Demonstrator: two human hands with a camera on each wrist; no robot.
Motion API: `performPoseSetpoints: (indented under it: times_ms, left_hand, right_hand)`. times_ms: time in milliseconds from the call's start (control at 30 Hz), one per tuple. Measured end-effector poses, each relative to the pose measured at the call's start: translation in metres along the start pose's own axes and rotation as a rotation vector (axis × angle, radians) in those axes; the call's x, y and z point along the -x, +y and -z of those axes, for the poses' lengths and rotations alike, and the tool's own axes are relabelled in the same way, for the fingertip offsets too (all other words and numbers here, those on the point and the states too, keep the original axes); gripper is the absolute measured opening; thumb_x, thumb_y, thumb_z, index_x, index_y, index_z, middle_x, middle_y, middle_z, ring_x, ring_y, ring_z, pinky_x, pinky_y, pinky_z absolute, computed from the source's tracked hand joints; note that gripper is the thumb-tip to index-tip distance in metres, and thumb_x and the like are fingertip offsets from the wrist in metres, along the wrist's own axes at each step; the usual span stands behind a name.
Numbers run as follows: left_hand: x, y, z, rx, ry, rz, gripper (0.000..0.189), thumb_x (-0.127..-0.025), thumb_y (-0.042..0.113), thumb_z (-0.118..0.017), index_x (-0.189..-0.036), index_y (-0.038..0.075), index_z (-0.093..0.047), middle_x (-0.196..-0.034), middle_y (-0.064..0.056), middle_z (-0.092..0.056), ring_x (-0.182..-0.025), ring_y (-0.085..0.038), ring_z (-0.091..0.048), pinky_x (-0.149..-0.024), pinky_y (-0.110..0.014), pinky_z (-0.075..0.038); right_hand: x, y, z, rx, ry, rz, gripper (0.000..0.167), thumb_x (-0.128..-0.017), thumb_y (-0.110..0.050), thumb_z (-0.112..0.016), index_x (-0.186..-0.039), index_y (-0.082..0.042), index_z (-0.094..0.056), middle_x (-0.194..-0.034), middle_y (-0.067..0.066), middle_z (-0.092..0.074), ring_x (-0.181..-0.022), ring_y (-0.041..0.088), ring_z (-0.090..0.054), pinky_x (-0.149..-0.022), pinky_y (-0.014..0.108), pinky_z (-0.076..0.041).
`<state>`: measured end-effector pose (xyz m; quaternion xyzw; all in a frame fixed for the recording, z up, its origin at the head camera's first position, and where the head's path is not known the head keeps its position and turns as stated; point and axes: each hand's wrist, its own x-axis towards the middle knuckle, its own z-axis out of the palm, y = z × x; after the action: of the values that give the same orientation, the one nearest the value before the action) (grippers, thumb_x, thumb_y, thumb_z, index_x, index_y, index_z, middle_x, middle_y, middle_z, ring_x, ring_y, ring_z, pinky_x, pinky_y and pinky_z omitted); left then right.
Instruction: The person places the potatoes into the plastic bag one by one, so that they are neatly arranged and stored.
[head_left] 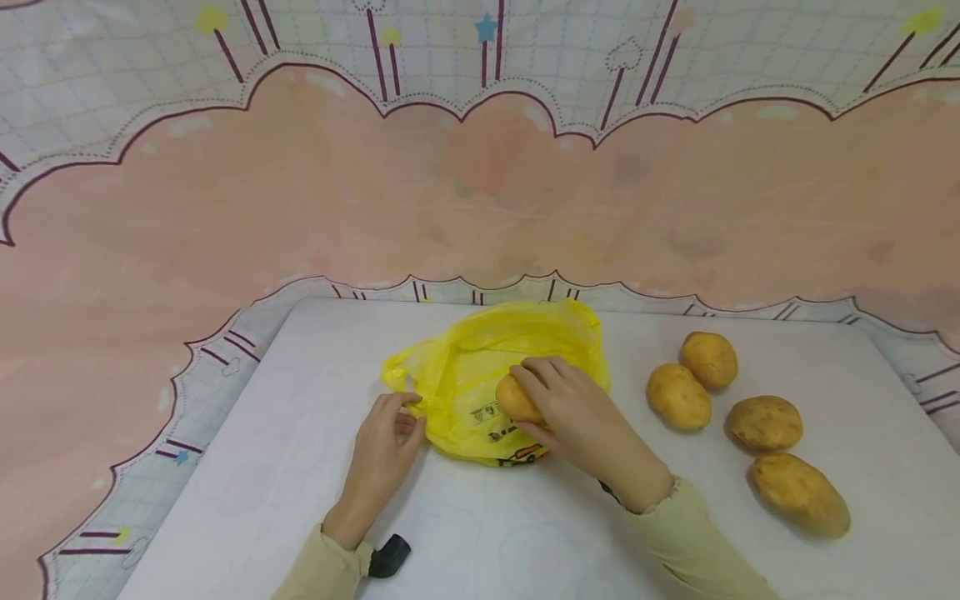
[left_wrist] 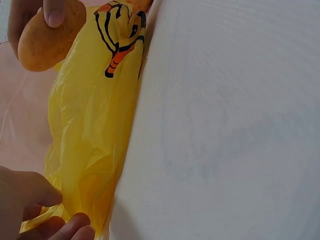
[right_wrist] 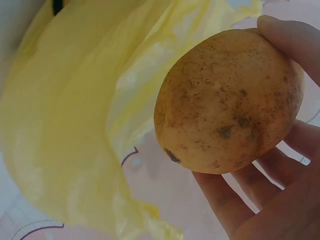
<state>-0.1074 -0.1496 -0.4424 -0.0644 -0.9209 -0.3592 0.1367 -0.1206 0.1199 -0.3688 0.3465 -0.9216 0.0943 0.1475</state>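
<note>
A yellow plastic bag (head_left: 472,367) lies on the white table with its mouth spread wide. My left hand (head_left: 386,442) pinches the bag's left edge; in the left wrist view the thin plastic (left_wrist: 82,165) runs between thumb and fingers. Over the bag's opening, my right hand (head_left: 573,412) grips a potato (head_left: 516,400) with the thumb on one side and fingers on the other. The right wrist view shows this potato (right_wrist: 230,102) close up, brown with dark specks, in front of the bag's side (right_wrist: 60,120).
Several more potatoes lie on the table to the right: two at the back (head_left: 708,360) (head_left: 678,397), one in the middle (head_left: 763,423) and a longer one in front (head_left: 800,495). A patterned cloth (head_left: 480,192) hangs behind the table (head_left: 480,533).
</note>
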Motion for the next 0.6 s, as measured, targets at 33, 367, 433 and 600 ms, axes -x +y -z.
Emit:
performPoseSetpoints:
  times_ms: [33,367,433,600]
  left_hand:
    - [0.0,0.0,0.0,-0.001,-0.001,0.001,0.03,-0.088,0.004,-0.072,-0.116,0.006,-0.062,-0.105,-0.007,-0.06,-0.084,-0.018,-0.066,-0.072,-0.032,-0.058]
    - [0.001,0.001,0.0,0.0,0.005,-0.01,0.029,-0.087,0.004,-0.073,-0.115,0.006,-0.063,-0.104,-0.007,-0.06,-0.082,-0.017,-0.066,-0.072,-0.032,-0.058]
    - [0.001,0.0,0.0,-0.001,0.002,-0.007,0.03,-0.087,0.004,-0.073,-0.115,0.006,-0.063,-0.104,-0.007,-0.06,-0.082,-0.017,-0.065,-0.072,-0.032,-0.058]
    - [0.001,-0.001,0.001,-0.001,-0.004,-0.005,0.031,-0.087,0.004,-0.073,-0.116,0.006,-0.062,-0.106,-0.006,-0.06,-0.084,-0.016,-0.065,-0.073,-0.032,-0.058]
  right_hand:
    - [-0.002,0.0,-0.001,0.0,-0.003,0.001,0.063,-0.082,-0.03,-0.083,-0.132,-0.004,-0.055,-0.127,0.011,-0.057,-0.116,0.028,-0.055,-0.101,0.041,-0.049]
    - [-0.019,-0.003,-0.016,-0.048,-0.039,-0.019,0.062,-0.083,-0.033,-0.081,-0.131,-0.004,-0.056,-0.126,0.011,-0.058,-0.115,0.028,-0.055,-0.1,0.04,-0.05]
    - [-0.022,-0.003,-0.019,-0.059,-0.047,-0.026,0.061,-0.083,-0.034,-0.081,-0.131,-0.004,-0.056,-0.126,0.011,-0.058,-0.114,0.027,-0.055,-0.098,0.04,-0.051]
    - [-0.029,-0.005,-0.025,-0.098,-0.057,-0.038,0.058,-0.084,-0.035,-0.079,-0.129,-0.006,-0.057,-0.125,0.009,-0.058,-0.111,0.025,-0.056,-0.094,0.039,-0.053]
